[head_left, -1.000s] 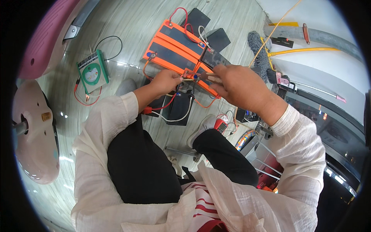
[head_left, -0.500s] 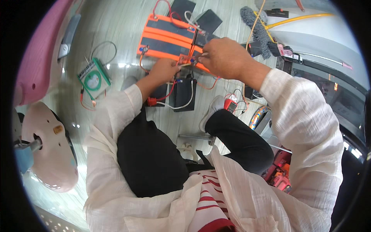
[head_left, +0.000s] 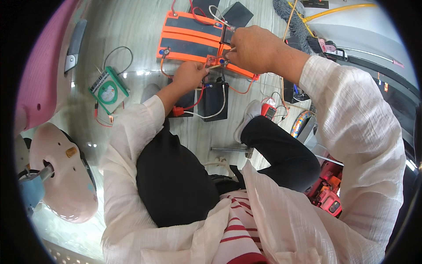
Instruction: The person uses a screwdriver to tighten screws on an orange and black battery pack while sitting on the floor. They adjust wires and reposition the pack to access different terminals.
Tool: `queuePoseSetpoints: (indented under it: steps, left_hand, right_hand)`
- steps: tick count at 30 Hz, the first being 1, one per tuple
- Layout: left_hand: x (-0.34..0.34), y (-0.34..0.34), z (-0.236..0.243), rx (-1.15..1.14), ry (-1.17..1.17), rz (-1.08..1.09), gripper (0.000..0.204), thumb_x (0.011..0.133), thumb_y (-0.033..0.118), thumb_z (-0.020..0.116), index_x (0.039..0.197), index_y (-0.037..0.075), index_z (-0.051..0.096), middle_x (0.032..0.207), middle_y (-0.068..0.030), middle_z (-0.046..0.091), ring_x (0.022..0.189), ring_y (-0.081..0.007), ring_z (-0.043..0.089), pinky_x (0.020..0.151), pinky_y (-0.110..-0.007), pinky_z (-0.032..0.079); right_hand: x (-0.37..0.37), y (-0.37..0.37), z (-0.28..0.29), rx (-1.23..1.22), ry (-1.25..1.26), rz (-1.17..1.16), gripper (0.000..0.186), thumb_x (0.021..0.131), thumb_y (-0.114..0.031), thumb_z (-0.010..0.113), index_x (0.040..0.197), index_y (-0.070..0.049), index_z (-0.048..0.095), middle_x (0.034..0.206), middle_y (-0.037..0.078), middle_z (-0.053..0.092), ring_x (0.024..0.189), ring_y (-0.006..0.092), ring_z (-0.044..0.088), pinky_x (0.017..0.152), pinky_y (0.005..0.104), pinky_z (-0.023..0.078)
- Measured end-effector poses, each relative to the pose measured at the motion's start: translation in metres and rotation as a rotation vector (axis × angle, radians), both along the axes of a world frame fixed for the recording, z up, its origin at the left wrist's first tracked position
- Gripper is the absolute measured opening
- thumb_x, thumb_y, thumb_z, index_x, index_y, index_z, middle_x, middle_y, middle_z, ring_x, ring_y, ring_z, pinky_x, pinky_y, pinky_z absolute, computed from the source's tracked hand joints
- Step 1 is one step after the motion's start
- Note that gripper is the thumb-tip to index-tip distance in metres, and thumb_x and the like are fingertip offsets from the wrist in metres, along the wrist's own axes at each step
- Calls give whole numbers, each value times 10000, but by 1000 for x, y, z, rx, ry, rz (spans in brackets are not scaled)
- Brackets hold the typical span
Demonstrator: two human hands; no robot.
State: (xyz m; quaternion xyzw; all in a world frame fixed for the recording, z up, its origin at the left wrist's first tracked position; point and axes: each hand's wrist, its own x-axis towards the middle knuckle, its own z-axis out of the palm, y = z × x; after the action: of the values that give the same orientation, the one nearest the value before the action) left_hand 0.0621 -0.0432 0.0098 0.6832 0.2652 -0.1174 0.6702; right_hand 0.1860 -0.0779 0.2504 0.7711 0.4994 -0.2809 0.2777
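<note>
Right hand (head_left: 252,50) has a slim tool (head_left: 233,49) gripped, left (head_left: 190,75) seems to pinch a pale strip (head_left: 214,67), both at the near edge of the orange batteries (head_left: 189,39) on the floor (head_left: 132,26). Tool slips across neighbouring terminals (head_left: 223,62), could short 'em.

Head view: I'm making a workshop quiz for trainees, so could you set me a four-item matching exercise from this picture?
Things
1. Dial-faced box
2. Left hand
3. Mop head
4. Handheld meter

Places and colours
A. Shaggy grey, at the upper right
B. Red, beside the right shoe
C. At the near edge of the orange-and-black blocks
D. Green and white, on the floor at the left

Pairs: 1-D, 2-C, 3-A, 4-B
</note>
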Motion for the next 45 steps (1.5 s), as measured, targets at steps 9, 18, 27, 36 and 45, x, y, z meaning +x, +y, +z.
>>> queuePoseSetpoints:
  steps: [9,18,27,36,45]
  left_hand:
    - [-31,12,20,381,-174,65,357,920,334,645,1060,12,710,962,-198,714,920,-342,684,832,-415,522]
    - [-154,56,197,138,-353,891,307,1006,242,592,1152,-23,645,996,-105,704,883,-165,660,798,-292,528]
    - [-121,-79,387,127,-757,524,250,1034,198,538,1120,-11,644,938,-108,699,805,-164,659,760,-289,535]
    - [-45,-69,308,87,-356,436,254,1022,216,562,1127,3,651,918,-61,698,728,-111,602,697,-257,505]
    - [-3,-73,301,-75,-192,334,264,1014,240,578,1153,28,650,906,-12,690,722,-66,603,655,-205,509]
  right_hand:
    - [-12,-18,19,216,21,117,372,907,-355,633,945,5,718,905,221,711,889,389,689,810,459,555]
    - [-6,-187,105,1219,699,-905,464,997,-438,532,990,-7,706,726,44,624,593,131,537,513,321,407]
    - [-8,-266,92,1721,1404,-1251,367,1004,-371,556,1135,-29,583,856,41,613,646,84,541,532,235,430]
    - [-66,-241,93,1391,1510,-1249,279,909,-347,675,913,-74,613,755,12,636,577,115,620,474,273,500]
    - [-121,-259,81,1198,1178,-535,342,833,-277,723,996,5,617,827,182,669,797,379,667,693,443,506]
